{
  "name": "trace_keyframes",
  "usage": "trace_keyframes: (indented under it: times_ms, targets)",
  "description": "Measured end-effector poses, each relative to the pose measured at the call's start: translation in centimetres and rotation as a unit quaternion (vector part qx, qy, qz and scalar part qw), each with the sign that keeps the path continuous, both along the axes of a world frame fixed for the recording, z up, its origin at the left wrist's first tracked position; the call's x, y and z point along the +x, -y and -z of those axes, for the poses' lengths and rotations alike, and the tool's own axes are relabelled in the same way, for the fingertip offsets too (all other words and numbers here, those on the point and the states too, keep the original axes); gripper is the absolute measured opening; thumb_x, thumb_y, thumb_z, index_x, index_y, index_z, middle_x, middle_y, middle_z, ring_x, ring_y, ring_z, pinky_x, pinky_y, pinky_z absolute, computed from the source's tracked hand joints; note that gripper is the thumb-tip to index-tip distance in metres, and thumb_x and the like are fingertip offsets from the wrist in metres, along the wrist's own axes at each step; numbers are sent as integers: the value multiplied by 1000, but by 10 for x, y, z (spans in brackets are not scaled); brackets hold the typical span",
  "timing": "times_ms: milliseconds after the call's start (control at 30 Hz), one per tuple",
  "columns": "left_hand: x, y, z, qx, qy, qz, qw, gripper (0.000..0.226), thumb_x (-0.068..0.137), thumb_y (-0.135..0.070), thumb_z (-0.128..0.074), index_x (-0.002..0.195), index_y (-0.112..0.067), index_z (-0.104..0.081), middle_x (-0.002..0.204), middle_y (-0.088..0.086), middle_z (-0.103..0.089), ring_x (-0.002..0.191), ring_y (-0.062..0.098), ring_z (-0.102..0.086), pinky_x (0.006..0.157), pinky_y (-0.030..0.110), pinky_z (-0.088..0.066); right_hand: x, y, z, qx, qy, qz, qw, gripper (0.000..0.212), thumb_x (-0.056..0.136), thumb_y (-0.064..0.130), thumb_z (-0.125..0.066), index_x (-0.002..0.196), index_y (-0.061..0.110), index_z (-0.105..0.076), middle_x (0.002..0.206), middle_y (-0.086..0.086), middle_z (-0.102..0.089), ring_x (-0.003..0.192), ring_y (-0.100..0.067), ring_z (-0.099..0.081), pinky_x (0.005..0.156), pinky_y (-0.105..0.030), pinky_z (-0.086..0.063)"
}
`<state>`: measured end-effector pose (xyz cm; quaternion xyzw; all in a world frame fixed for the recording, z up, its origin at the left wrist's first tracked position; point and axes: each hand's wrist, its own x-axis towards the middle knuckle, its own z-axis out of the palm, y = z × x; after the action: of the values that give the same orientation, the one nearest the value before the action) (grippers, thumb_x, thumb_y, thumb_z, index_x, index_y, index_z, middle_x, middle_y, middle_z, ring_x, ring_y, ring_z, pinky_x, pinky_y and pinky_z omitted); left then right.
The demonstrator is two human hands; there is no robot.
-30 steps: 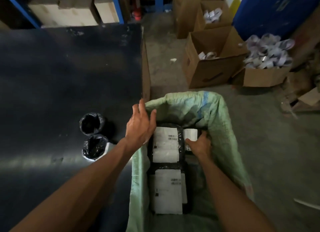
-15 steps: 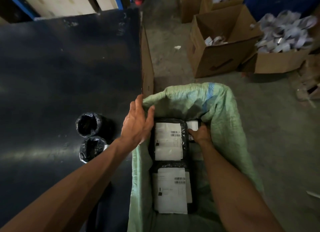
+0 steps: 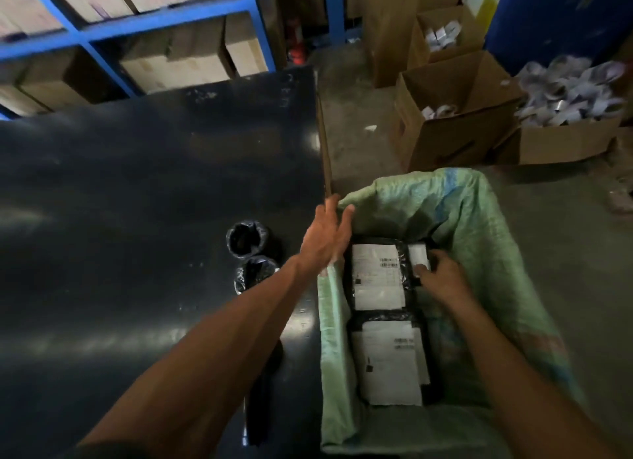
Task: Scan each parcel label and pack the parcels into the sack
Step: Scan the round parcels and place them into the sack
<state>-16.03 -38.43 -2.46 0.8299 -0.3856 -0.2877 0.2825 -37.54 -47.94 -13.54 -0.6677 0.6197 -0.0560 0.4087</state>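
Observation:
A green woven sack (image 3: pixel 479 239) stands open beside the black table (image 3: pixel 137 201). Inside lie two black parcels with white labels, one farther (image 3: pixel 376 277) and one nearer (image 3: pixel 390 362). A small third parcel (image 3: pixel 418 254) is wedged at the far right of them, and my right hand (image 3: pixel 442 278) rests on it with fingers curled around its edge. My left hand (image 3: pixel 325 236) hovers at the sack's left rim, fingers spread, holding nothing. Two small black wrapped parcels, one (image 3: pixel 247 237) behind the other (image 3: pixel 255 273), sit on the table just left of my left forearm.
Open cardboard boxes (image 3: pixel 455 116) with small white items stand on the concrete floor beyond the sack. One box (image 3: pixel 565 143) overflows with crumpled paper. Blue shelving (image 3: pixel 137 23) with cartons runs behind the table. A dark object (image 3: pixel 260 403) lies near the table's front edge.
The view has tilted up, showing the shelving. My right hand stays on the small parcel in the sack. My left hand holds near the sack rim, barely shifted.

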Motion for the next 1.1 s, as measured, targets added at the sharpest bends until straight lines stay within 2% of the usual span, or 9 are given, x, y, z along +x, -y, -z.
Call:
trace_keyframes:
  times_ms: [133,200,300,467,567,733,867,933,1100]
  targets:
    - [29,-4,0,63,-37,68,995,72,101,-66,-26,161,-29,-14,158,17,-35,143,35,-37,119,47,-30,7,0,-44,-24,23,-38,999,55,90,29,-69,141,17,-54,135,-14,-63,116,-31,-64,102,-41,-50]
    - [45,-23,-8,69,-1,102,992,71,103,-62,-26,161,-24,-14,161,16,-33,145,34,-35,119,45,-27,10,-20,-76,-55,42,-56,996,56,92,32,-68,145,24,-49,141,-11,-57,119,-27,-62,102,-46,-52]
    - [70,-50,-19,110,77,155,979,72,102,-63,-31,160,-21,-23,158,17,-36,144,35,-38,117,47,-32,22,-60,-124,-127,95,-64,985,47,96,30,-66,140,25,-53,137,-3,-58,113,-17,-62,95,-36,-53]
    - [96,-103,-26,213,168,334,903,72,95,-52,-59,157,-35,-28,152,9,-37,141,34,-41,114,45,-38,62,-151,-154,-176,150,-165,959,29,93,26,-67,122,22,-66,115,-1,-67,92,-14,-69,87,-39,-57]
    - [100,-124,-26,257,229,427,836,87,85,-35,-72,158,-40,-25,156,11,-30,145,33,-33,115,45,-36,83,-201,-137,-128,103,-229,960,35,91,34,-66,125,26,-63,115,0,-66,94,-16,-68,89,-37,-55]
    - [110,-143,-19,318,340,502,728,116,77,-16,-81,158,-48,-6,168,13,9,154,36,1,121,52,-20,102,-262,-94,55,-28,-258,964,76,85,54,-64,151,28,-37,142,-8,-56,129,-24,-56,106,-38,-45]
    - [107,-157,-13,224,454,520,688,92,86,-16,-73,159,-38,-21,163,18,-14,139,38,-33,106,44,-43,117,-295,-72,144,-11,-193,971,94,79,60,-67,157,30,-24,148,-6,-54,136,-27,-51,110,-35,-41]
    - [114,-161,-15,192,461,513,698,88,83,-28,-76,156,-35,-28,155,16,-27,130,36,-43,97,41,-47,125,-310,-66,161,25,-147,976,95,81,56,-70,159,32,-20,151,-4,-51,138,-26,-49,108,-32,-38]
    - [148,-183,-27,153,350,440,813,90,76,-48,-77,151,-27,-31,135,9,-42,112,29,-54,76,35,-49,141,-330,-51,158,106,-86,978,87,84,47,-74,156,33,-26,149,1,-50,131,-19,-53,104,-29,-40]
